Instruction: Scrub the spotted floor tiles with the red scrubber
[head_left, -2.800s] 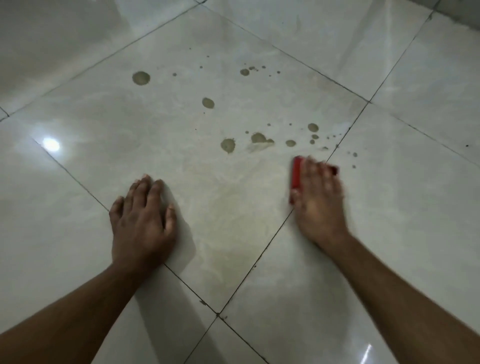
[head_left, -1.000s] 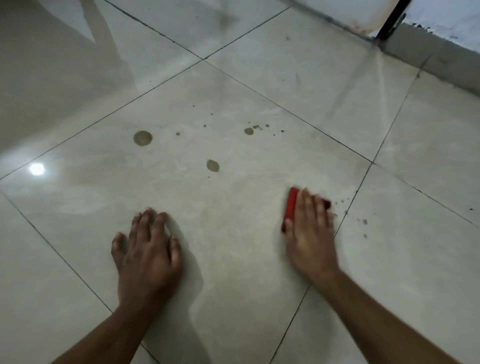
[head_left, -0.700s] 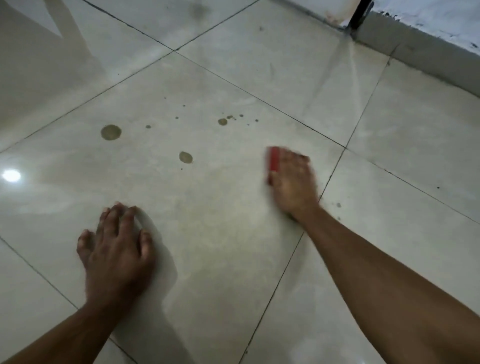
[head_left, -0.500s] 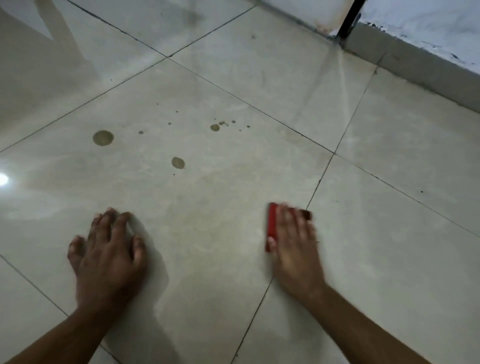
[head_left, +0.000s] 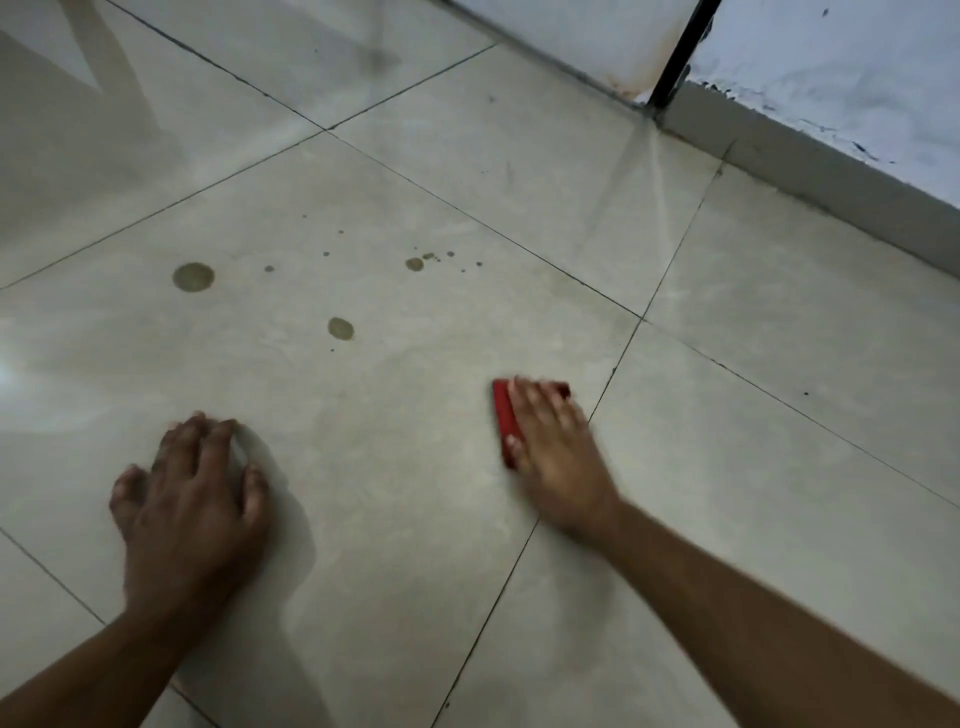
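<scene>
My right hand (head_left: 553, 452) presses flat on the red scrubber (head_left: 505, 418), which lies on the glossy grey floor tile (head_left: 395, 467) close to a grout line. Only the scrubber's left edge and far corner show past my fingers. Farther out on the same tile are brown spots: a large round one (head_left: 193, 277) at the left, a smaller one (head_left: 340, 329) in the middle, and a cluster of small drops (head_left: 423, 261). My left hand (head_left: 189, 499) rests palm down on the tile, fingers spread, holding nothing.
A white wall (head_left: 841, 78) with a grey skirting (head_left: 810, 166) runs along the upper right. A thin black upright post (head_left: 678, 57) meets the floor by the wall. Dark grout lines cross the floor diagonally.
The spots near the right grout line seen 2.8 s ago are gone. My right hand has been moving the scrubber back and forth, pushing it out and drawing it back. The view has tilted up toward the wall.
</scene>
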